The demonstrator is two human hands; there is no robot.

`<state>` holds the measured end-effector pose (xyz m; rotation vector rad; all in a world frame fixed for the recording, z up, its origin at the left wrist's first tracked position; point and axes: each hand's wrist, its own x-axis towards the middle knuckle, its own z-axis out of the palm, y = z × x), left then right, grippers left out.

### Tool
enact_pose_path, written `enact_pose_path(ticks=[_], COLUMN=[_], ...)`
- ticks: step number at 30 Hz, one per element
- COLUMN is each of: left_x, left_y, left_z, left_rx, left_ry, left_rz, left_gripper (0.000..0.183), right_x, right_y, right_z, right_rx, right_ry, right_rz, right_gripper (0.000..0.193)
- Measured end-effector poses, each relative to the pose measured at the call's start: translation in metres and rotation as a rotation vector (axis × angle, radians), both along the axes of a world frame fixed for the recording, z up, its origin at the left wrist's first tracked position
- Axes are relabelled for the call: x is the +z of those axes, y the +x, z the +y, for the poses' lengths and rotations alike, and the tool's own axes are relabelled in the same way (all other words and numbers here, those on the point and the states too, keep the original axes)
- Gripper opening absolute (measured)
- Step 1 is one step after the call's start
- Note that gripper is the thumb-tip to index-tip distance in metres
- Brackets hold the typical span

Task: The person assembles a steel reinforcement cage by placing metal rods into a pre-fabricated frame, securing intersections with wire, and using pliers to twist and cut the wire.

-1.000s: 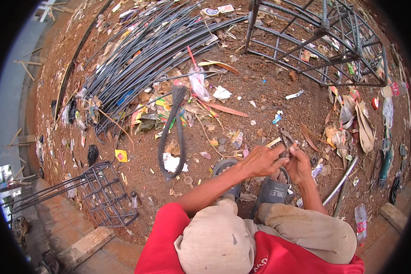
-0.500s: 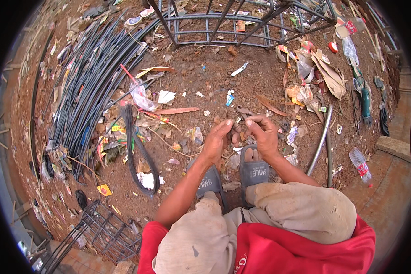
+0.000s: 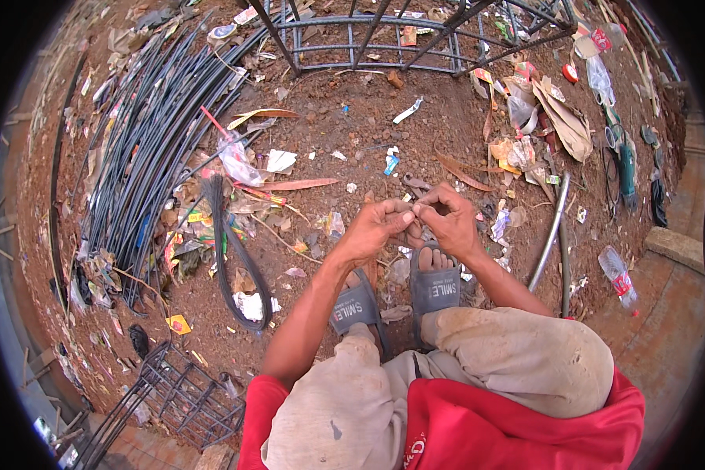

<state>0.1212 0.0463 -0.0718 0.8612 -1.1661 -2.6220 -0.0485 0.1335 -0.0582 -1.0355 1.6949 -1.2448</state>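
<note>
My left hand [image 3: 380, 227] and my right hand [image 3: 450, 222] meet in front of my feet, fingertips pinched together. Whatever is between the fingers is too small to make out. Just beyond the fingertips shows the dark end of a metal tool [image 3: 416, 185]. I cannot tell whether it lies on the soil or is held by the right hand. Below the hands are my grey sandals [image 3: 439, 288]. To the left, a folded bundle of thin dark wire [image 3: 225, 266] lies on the dirt.
Long steel rods [image 3: 153, 149] lie piled at the left. A rebar cage [image 3: 368, 37] stands at the far side, another rebar frame [image 3: 192, 395] at the lower left. Right are a metal pipe [image 3: 550, 235], a green power tool [image 3: 626, 172] and a plastic bottle [image 3: 618, 276]. Litter covers the soil.
The hands have drawn closer, so the thumbs and fingertips now touch where a gap with a small pale piece showed before. My right hand has turned and risen slightly.
</note>
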Motion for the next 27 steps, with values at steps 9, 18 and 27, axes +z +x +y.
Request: enact_pose_path(ticks=[9,18,27], left_x=[-0.017,-0.040,0.031], left_y=[-0.014,-0.023,-0.015], left_z=[0.013,-0.004,-0.009], left_rx=[0.619,1.131,0.540], left_ry=[0.217,0.509,-1.540], left_rz=[-0.130,0.148,-0.549], left_gripper=[0.019,0.019,0.053], right_x=[-0.019,-0.015,-0.004], right_y=[-0.005,0.012,-0.029], right_z=[0.011,0.011,-0.009], right_rx=[-0.248,-0.319,-0.186], right_ry=[-0.059,-0.206,-0.198], right_rz=[0.226,0.152,0.308], right_gripper=[0.006,0.007,0.007])
